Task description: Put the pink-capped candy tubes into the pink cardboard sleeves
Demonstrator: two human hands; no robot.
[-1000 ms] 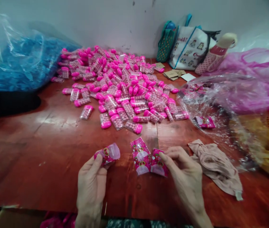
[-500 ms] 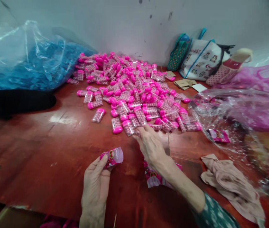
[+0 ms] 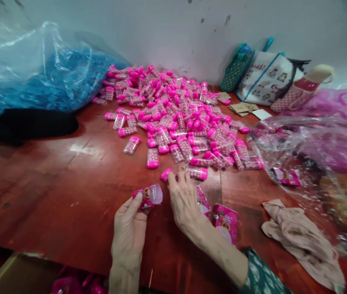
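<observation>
My left hand (image 3: 130, 230) pinches a printed pink plastic sleeve (image 3: 148, 196), thumb on top, its clear end facing right. Beside it, my right hand (image 3: 185, 200) is closed, fingers curled down round a small candy box whose pink cap (image 3: 166, 174) pokes out at the left; its body is mostly hidden. Another pink-capped candy box (image 3: 196, 172) lies just behind those fingers. Beyond spreads a heap of such clear boxes (image 3: 173, 110) filled with pale pink balls. More pink sleeves (image 3: 225, 222) lie flat by my right wrist, partly covered by it.
A big clear bag of blue pieces (image 3: 57, 77) and a dark cloth (image 3: 38, 124) are on the left. At right lie a crumpled clear plastic bag (image 3: 283, 151) and a beige cloth (image 3: 298, 237). Bags (image 3: 265, 81) and cardboard pieces (image 3: 243, 108) sit by the wall.
My right hand has drawn back from the heap's front edge toward me, bringing a candy box with it. My left hand keeps holding the sleeve. The view has shifted slightly.
</observation>
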